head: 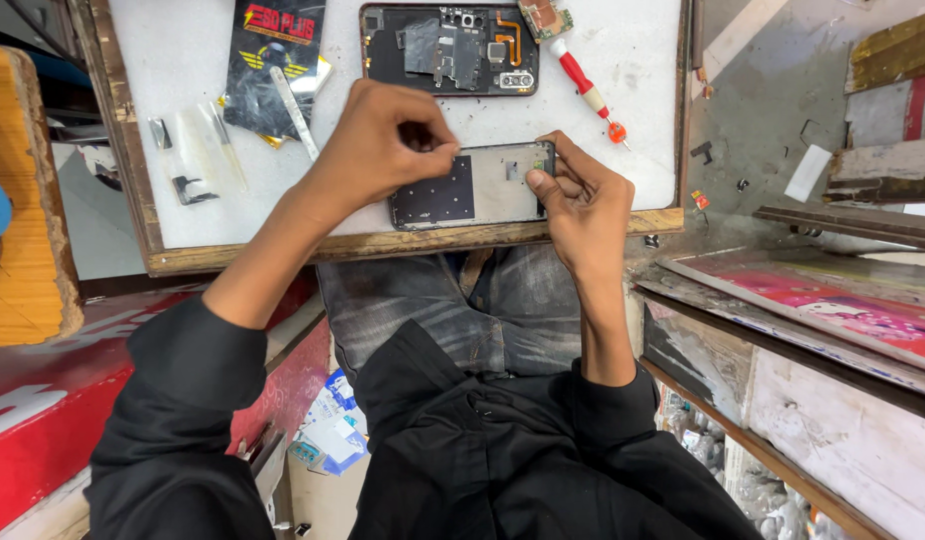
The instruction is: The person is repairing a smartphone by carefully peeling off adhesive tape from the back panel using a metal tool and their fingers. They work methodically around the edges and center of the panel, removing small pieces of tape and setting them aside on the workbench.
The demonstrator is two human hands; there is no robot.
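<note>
A phone frame [473, 186] with a dark patch on its inner face lies at the near edge of the white work board [623, 70]. My right hand [581, 200] grips the frame's right end, thumb on its face. My left hand [388, 145] hovers over the frame's upper left edge with fingertips pinched together; whether something tiny sits between them cannot be told. Farther back lies an opened phone body [448, 50] with its inner parts exposed.
A red-handled screwdriver [586, 85] and a small circuit board [545, 17] lie beside the opened phone. A black packet [273, 65], metal tweezers [295, 112] and clear plastic strips [198, 150] sit on the left. A wooden rim [403, 242] borders the board. Shelves stand at the right.
</note>
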